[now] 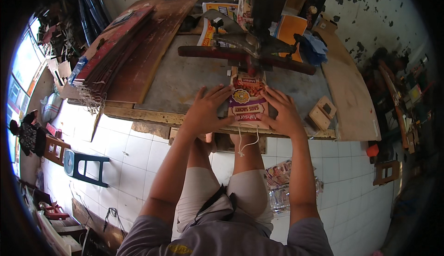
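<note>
Scuffed grey, flat-topped worktable [162,78] beneath the grip; dark metal press [253,48] with dark-red crossbar, beyond it; left hand [205,111] and right hand [283,112] unclenched, fingers spread, equally near, thumbs resting on flat rectangular red-purple paper-like bag [247,99]; bag between them, long axis pointing toward press; limp white cord [240,147] nearside of thumbs

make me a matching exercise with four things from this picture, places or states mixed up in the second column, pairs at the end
1. Printed piece
2. Plastic stool
3. Wooden block
4. White cord

A. Near the table's right front corner
B. Dangling past the table's front edge
C. On the tiled floor
D. Between the left hand and right hand

Pairs: 1-D, 2-C, 3-A, 4-B
</note>
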Demonstrator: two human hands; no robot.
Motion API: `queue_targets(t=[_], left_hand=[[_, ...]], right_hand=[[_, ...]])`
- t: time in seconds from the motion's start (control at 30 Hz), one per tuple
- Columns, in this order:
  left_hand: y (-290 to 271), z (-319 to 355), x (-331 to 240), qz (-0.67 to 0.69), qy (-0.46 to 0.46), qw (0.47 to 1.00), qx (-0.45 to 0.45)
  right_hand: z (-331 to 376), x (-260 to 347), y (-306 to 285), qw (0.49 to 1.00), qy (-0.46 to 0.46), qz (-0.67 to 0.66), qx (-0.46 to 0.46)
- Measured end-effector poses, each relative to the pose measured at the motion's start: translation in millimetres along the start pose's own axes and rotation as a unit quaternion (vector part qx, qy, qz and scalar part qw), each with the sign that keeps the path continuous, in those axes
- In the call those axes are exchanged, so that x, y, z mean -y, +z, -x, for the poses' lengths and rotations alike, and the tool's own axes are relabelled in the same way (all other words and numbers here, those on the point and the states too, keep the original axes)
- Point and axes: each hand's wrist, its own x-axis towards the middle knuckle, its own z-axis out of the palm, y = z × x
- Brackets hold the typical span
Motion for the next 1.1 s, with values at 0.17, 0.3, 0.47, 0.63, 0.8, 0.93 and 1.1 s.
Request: queue_targets(t=[0.17,0.3,0.47,0.63,0.8,0.93,1.1], left_hand=[[2.2,1.3,1.2,-0.001,0.006,1.000,-0.006],[4.4,1.5,3.3,-0.009,0.014,1.000,-0.009],[2.9,1.5,4.8,-0.003,0.014,1.000,-0.005],[3.2,2.0,7.5,0.006,0.003,1.000,0.004],[2.9,3.0,9.2,0.006,-0.004,1.000,0.011],[2.5,3.4,11.1,0.019,-0.012,1.000,0.005],[6.5,-0.1,1.1,0.031,-0.041,0.999,0.010]], right_hand=[[1.2,0.9,1.5,1.000,0.004,-0.003,-0.013],[1.8,5.5,0.3,1.000,0.015,-0.014,-0.022],[4.0,3.4,3.8,0.998,0.024,-0.028,-0.044],[6.8,7.1,4.7,0.997,0.021,-0.020,-0.070],[9.2,11.4,1.4,0.996,0.042,-0.016,-0.073],[7.8,14.5,-0.5,0.996,0.042,-0.020,-0.075],[11.3,7.6,0.7,0.992,0.038,-0.032,-0.114]])
